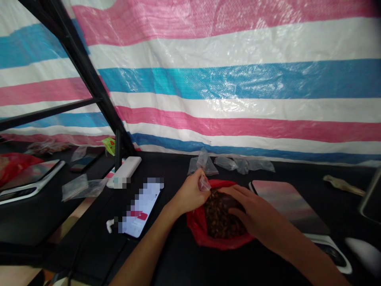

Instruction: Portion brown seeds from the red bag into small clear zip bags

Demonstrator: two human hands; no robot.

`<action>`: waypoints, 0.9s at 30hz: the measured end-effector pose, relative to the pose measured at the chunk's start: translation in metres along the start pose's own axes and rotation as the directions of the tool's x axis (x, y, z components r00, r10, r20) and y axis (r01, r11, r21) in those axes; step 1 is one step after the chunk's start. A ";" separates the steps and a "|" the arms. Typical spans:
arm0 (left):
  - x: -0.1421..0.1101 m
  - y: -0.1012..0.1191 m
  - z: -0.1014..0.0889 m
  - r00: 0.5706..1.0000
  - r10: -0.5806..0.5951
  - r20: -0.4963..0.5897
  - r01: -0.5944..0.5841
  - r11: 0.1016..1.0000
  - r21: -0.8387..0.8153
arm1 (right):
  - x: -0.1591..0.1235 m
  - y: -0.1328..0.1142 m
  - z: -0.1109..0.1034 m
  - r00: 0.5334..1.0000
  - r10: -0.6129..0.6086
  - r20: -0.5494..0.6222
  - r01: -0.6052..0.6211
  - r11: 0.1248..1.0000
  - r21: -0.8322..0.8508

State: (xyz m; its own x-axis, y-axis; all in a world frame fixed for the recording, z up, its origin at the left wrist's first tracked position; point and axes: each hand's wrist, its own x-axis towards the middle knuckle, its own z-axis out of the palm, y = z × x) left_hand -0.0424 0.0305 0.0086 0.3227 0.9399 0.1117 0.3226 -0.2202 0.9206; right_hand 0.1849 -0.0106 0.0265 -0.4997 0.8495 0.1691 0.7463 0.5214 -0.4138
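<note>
A red plastic bag [195, 230] stands wide open on the black table, filled with small brown dried pieces [222, 222]. At its far left rim, my left hand [192, 190] is closed on a small clear plastic bag [204, 182], whose upper part sticks up above the fist. My right hand [247, 206] reaches over the right side of the red bag, thumb apart from the outstretched fingers. Those fingers lie over the brown pieces, and nothing plainly shows in them.
Several clear bags [244, 164] lie along the back near the striped sheet [238, 79]. A flat scale [291, 202] is at right, near a white mouse [363, 252]. At left are a lit phone [143, 214], white power bank [125, 171], earbud [109, 225] and black frame post [104, 107].
</note>
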 end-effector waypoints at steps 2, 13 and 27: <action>0.001 -0.001 0.003 1.000 -0.001 -0.031 -0.001 0.998 -0.062 | 0.000 0.002 0.001 1.000 -0.005 0.005 0.005 1.000 0.003; 0.002 0.001 0.007 0.999 -0.038 0.003 0.038 0.971 -0.234 | 0.007 -0.003 0.029 0.983 0.037 -0.182 -0.082 0.966 -0.247; 0.002 0.005 -0.001 0.993 -0.113 0.033 0.116 0.907 -0.405 | 0.008 -0.007 0.023 0.952 0.208 -0.223 -0.208 0.978 0.024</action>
State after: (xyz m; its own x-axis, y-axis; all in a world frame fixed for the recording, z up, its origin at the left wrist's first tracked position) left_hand -0.0408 0.0320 0.0134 0.3133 0.9497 -0.0052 -0.0303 0.0155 0.9994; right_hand 0.1653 -0.0093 0.0105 -0.2229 0.9354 0.2744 0.8232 0.3314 -0.4610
